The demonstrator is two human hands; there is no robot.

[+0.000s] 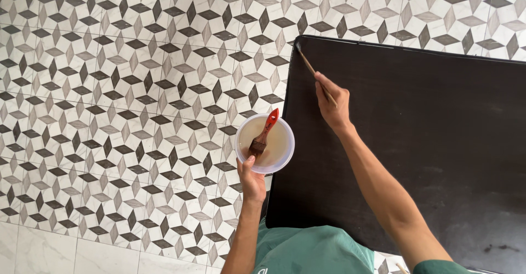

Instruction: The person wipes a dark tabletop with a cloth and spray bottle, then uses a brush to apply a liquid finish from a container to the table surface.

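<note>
Your right hand (333, 105), fingers clamped on the thin brush (313, 70), points to 11 o'clock; steady the bowl (265, 143), gripped by your left hand (251, 182).

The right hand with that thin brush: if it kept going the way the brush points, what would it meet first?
The right hand aims its thin brush at the dark panel's top-left corner. Past that edge, it would likely meet only the patterned tile floor, though depth is unclear.
</note>
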